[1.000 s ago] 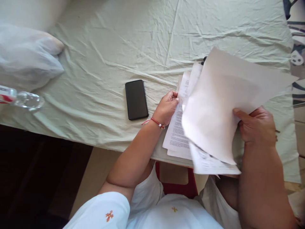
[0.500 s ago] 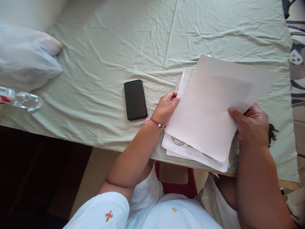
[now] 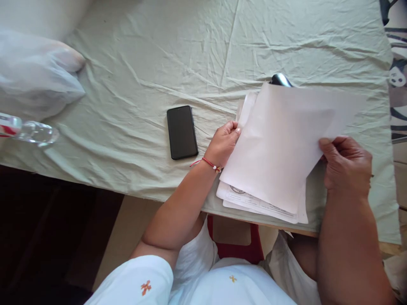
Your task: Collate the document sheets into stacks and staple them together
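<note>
- Sheet [image 3: 270,148]: atop the stack [image 3: 230,195] between the hands, at the bench's [image 3: 140,80] near edge; long axis slanting away and rightward.
- Left hand [image 3: 223,142]: pinching the stack's left edge.
- Right hand [image 3: 348,164]: gripping the sheet's right edge.

Cloth-covered tabletop [image 3: 143,55], pale green, wrinkled. Black phone [image 3: 182,132] flat near middle. Stack of papers [image 3: 254,202] at right, by near edge; dark shiny object [image 3: 281,79] partly hidden beyond. Left: whitish plastic bag [image 3: 38,80], clear bottle [image 3: 36,132] on nearer side.
</note>
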`<action>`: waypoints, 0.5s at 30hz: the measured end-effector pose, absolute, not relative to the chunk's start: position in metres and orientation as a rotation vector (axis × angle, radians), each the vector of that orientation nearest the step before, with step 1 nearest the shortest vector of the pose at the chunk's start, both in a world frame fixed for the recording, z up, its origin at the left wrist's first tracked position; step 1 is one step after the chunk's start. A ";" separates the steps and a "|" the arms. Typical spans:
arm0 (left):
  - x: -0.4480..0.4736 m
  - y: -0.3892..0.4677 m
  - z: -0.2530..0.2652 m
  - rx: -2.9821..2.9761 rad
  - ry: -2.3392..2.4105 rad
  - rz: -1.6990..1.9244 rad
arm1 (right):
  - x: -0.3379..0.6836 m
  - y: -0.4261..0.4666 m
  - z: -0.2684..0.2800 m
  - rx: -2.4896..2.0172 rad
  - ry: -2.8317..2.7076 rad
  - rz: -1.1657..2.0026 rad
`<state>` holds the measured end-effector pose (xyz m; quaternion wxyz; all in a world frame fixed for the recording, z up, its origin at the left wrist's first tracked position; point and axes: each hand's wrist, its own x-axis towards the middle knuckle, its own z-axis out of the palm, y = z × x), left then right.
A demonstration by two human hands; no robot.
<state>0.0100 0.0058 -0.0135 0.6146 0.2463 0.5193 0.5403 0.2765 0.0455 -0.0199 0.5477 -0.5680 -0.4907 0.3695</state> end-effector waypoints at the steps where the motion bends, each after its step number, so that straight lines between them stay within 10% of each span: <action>1: 0.010 0.006 -0.013 0.567 1.199 1.244 | 0.274 0.044 -0.020 -1.341 -1.186 0.881; 15: 0.010 0.007 -0.015 0.604 1.289 1.239 | 0.281 0.048 -0.019 -1.290 -1.170 0.770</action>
